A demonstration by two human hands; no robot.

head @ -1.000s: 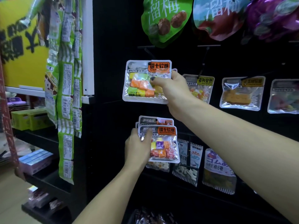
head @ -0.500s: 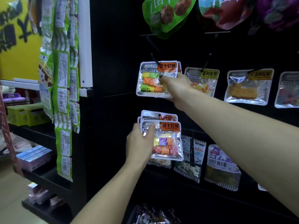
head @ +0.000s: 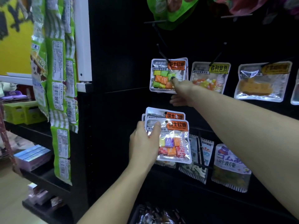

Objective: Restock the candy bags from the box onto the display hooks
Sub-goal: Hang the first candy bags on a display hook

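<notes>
Gripping a small stack of candy bags [head: 171,139] by its left edge, thumb curled over the front, the left hand [head: 144,143] holds it before the black display panel [head: 121,54], while farther up the right hand [head: 181,89] pinches the lower right corner of a bag [head: 163,75] hanging on a hook [head: 162,53].

Hung bag [head: 168,75]: you see green and orange candies, orange label
Your held bag [head: 174,143]: purple, orange, red cubes
Neighbour bag [head: 210,76]: yellow label
Display panel [head: 121,46]: black
</notes>
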